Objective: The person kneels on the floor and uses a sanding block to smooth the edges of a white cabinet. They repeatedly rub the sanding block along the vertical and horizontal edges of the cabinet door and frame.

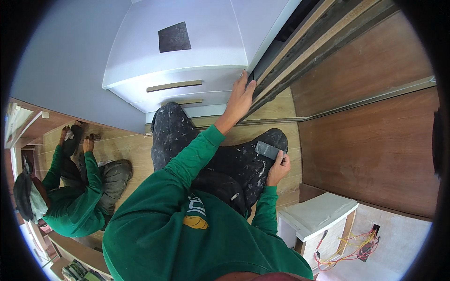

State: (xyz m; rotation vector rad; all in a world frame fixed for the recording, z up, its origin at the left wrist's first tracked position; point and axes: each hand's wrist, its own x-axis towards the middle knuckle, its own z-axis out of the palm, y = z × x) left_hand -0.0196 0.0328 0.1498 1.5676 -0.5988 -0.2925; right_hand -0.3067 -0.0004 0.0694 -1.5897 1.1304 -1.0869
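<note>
My left hand (240,100) reaches forward with its fingers stretched out against the front right edge of a white cabinet (215,56). It holds nothing. Near my right knee, my right hand (279,169) grips one end of a flat grey rectangular block (268,150), which looks like a sanding block. The block's far end lies over my dark, paint-spotted trousers (239,161). Beside the left fingertips run long brown-edged panels or door tracks (304,47), sloping up to the right.
Two drawers with a long handle (174,86) face my knees. Brown wood panels (370,145) stand on the right. Loose red and yellow wires (358,244) hang by a white box-like unit (318,213). A co-worker in green (77,201) sits on the wood-look floor (139,152) at left.
</note>
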